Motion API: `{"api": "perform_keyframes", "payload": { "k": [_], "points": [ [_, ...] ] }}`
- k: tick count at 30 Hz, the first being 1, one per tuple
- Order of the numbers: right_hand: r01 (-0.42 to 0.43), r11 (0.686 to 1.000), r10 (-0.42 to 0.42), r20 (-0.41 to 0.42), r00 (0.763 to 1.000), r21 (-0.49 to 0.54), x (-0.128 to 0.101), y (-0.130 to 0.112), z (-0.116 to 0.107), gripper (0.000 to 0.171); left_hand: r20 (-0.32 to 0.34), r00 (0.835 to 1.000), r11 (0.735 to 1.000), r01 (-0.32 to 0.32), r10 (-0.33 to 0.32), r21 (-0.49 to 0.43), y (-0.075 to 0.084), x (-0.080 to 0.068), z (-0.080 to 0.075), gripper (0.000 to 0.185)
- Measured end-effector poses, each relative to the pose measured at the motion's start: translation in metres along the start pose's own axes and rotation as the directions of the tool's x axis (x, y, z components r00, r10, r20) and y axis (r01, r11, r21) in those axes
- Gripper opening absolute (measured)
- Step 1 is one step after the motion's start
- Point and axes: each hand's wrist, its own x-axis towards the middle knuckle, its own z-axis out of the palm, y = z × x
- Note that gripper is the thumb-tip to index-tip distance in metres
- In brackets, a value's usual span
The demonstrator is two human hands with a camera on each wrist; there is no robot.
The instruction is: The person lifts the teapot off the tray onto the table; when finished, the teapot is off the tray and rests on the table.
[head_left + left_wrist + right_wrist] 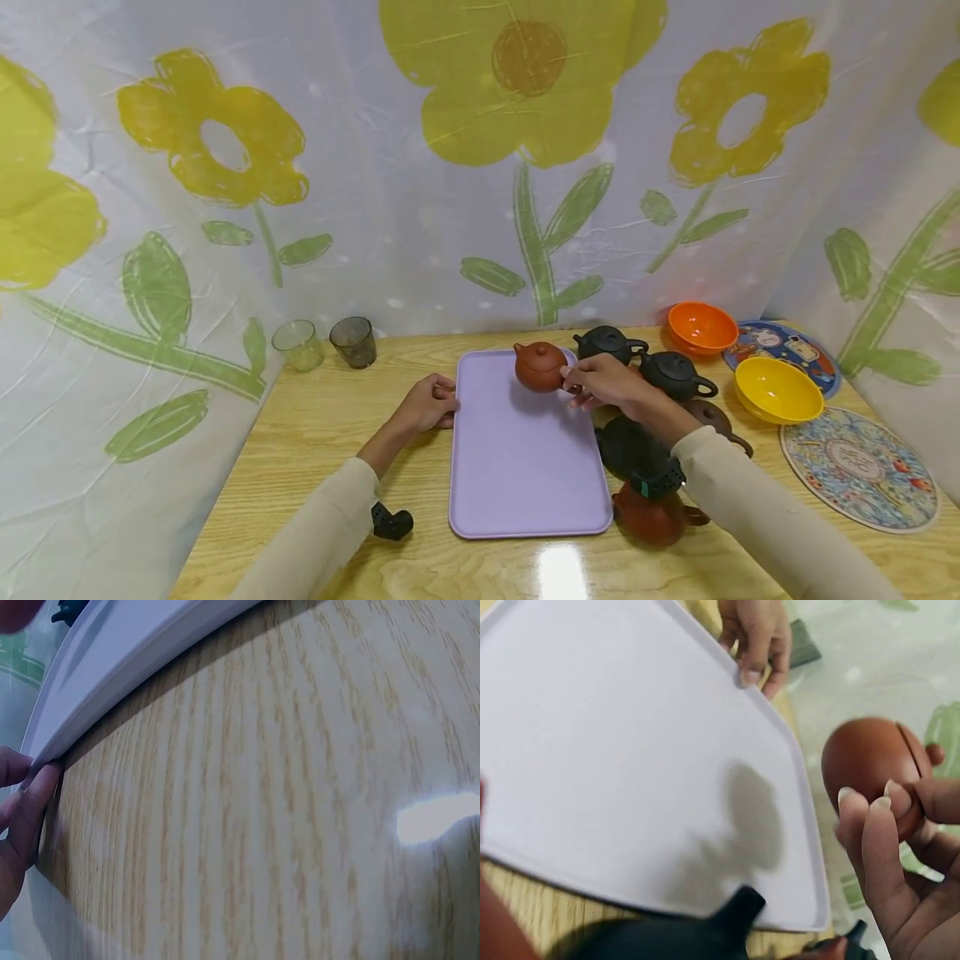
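My right hand (592, 382) pinches a small red-brown clay teapot (539, 366) by its handle and holds it over the far right part of a lilac tray (517, 467). In the right wrist view the teapot (870, 766) hangs above the tray (615, 765), gripped by my fingertips (881, 806). My left hand (431, 402) rests against the tray's left edge with curled fingers; the left wrist view shows its fingers (26, 810) touching the tray's rim (112, 667).
Two black teapots (609, 342) (675, 374) and more dark and red-brown teapots (651, 512) stand right of the tray. Orange bowl (702, 327), yellow bowl (777, 389) and patterned mats (858, 471) lie far right. Two glass cups (352, 341) stand at back left.
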Motion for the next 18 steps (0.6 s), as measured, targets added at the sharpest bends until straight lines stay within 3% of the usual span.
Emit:
{"api": "perform_keyframes", "payload": {
  "k": [9, 18],
  "points": [
    [0.069, 0.996, -0.065, 0.061, 0.996, -0.063, -0.046, 0.006, -0.023, 0.038, 0.011, 1.000, 1.000, 0.013, -0.013, -0.004, -0.001, 0.001, 0.000, 0.036],
    [0.148, 0.985, -0.134, 0.149, 0.980, -0.088, -0.095, 0.029, -0.053, 0.037, 0.011, 1.000, 1.000, 0.011, -0.011, -0.006, -0.002, 0.002, 0.000, 0.037]
  ]
}}
